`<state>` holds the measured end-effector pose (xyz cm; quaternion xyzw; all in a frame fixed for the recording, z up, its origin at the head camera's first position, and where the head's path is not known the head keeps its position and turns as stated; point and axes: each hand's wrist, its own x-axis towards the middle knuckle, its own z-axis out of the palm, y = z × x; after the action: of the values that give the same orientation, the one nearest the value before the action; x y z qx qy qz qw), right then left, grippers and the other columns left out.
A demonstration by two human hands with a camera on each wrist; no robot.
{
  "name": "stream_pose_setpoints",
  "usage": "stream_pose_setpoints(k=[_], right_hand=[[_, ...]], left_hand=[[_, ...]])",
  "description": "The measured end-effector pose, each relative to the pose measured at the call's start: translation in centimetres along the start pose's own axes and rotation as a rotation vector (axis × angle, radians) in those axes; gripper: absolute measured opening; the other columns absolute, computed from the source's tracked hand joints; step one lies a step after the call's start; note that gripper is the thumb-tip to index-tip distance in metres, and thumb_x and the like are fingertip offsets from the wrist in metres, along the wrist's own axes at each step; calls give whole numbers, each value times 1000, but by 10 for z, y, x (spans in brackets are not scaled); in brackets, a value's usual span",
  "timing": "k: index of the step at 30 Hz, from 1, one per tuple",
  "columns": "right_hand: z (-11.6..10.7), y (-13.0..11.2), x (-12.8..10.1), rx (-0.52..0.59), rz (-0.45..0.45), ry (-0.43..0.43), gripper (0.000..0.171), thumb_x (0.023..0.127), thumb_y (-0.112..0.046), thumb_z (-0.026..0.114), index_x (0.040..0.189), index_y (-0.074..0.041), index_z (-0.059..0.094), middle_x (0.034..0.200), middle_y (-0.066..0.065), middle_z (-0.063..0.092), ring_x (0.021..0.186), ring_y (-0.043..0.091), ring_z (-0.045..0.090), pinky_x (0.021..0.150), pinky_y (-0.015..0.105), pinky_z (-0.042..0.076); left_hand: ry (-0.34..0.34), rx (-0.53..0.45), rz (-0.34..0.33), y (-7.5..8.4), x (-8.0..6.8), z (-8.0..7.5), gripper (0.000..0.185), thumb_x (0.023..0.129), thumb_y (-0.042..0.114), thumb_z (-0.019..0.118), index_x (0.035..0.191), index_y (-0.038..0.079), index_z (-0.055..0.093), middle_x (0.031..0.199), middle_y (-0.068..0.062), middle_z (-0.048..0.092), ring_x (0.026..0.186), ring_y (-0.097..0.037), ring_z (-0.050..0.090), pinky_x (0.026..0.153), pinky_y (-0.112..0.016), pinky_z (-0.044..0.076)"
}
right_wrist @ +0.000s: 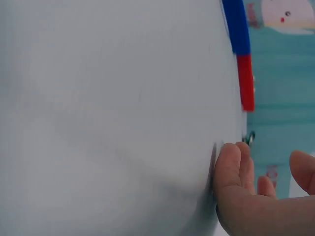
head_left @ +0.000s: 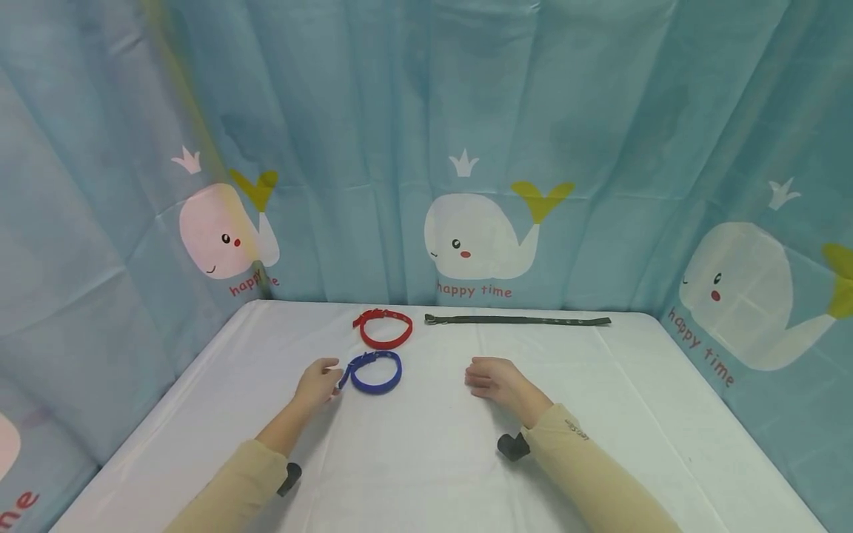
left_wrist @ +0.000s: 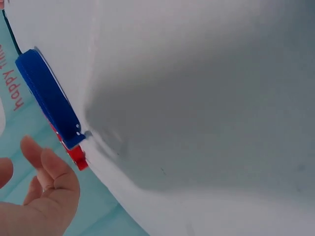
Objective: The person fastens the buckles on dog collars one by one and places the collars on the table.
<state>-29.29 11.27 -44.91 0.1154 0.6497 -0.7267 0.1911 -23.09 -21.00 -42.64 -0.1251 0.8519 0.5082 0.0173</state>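
A blue collar (head_left: pixel 373 372) lies buckled into a loop on the white table (head_left: pixel 426 459), with a red looped collar (head_left: pixel 383 328) just behind it. My left hand (head_left: pixel 328 379) rests on the table beside the blue collar's left end, fingers relaxed and holding nothing. In the left wrist view the hand (left_wrist: pixel 42 189) is a little apart from the blue collar (left_wrist: pixel 47 96) and the red collar (left_wrist: pixel 77 157). My right hand (head_left: pixel 478 377) lies loosely curled and empty on the table to the right. The right wrist view shows that hand (right_wrist: pixel 246 191) with the blue collar (right_wrist: pixel 236 24) and the red collar (right_wrist: pixel 246 81) beyond.
A dark green strap (head_left: pixel 516 320) lies straight along the table's back edge, right of the red collar; its buckle (right_wrist: pixel 250 136) shows past my right fingers. Blue whale-print curtains (head_left: pixel 466 148) close in the table on three sides.
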Motion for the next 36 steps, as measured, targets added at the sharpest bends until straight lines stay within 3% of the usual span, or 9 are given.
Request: stream_pose_setpoints(k=[7,15,25,30,35,36], right_hand=[[-58,-9,-9,14,8,31,57,96,3,50,147,11,25,144,34,36,132,42,40,105,50,37],[-108,-23,-19,95,21,71,59,102,-2,42,151,7,12,154,30,19,141,39,25,111,48,29],[-154,-39,-20,273,33,128,60,104,-7,34,154,-2,0,160,20,3,146,32,14,114,42,20],[-169,-43,-23,198,-9,89,54,106,-5,23,152,2,-4,159,24,-4,146,35,9,115,43,17],[-181,-42,-24,175,-63,95,53,107,-9,21,153,0,-3,159,21,-5,146,33,9,115,41,18],[-183,-43,-24,216,-69,107,54,107,-11,23,153,-2,-4,160,18,-7,146,32,8,115,41,17]], left_hand=[[39,-116,-6,15,-2,16,42,100,10,46,138,-7,42,117,-26,53,70,-15,57,70,-31,49],[2,-213,-53,34,6,37,44,101,17,46,140,-2,41,125,-24,50,75,-15,60,74,-27,51],[-79,-323,-90,59,11,66,46,102,20,45,142,-2,39,134,-25,48,96,-28,65,83,-33,52],[-99,-338,-118,69,18,79,49,103,23,42,144,-3,35,139,-25,45,108,-31,62,90,-37,50],[-125,-516,-187,81,26,96,54,104,23,40,149,-2,24,145,-27,37,118,-35,56,98,-41,46],[-128,-545,-201,83,27,100,55,105,23,40,150,-2,22,146,-28,36,119,-36,55,99,-42,45]])
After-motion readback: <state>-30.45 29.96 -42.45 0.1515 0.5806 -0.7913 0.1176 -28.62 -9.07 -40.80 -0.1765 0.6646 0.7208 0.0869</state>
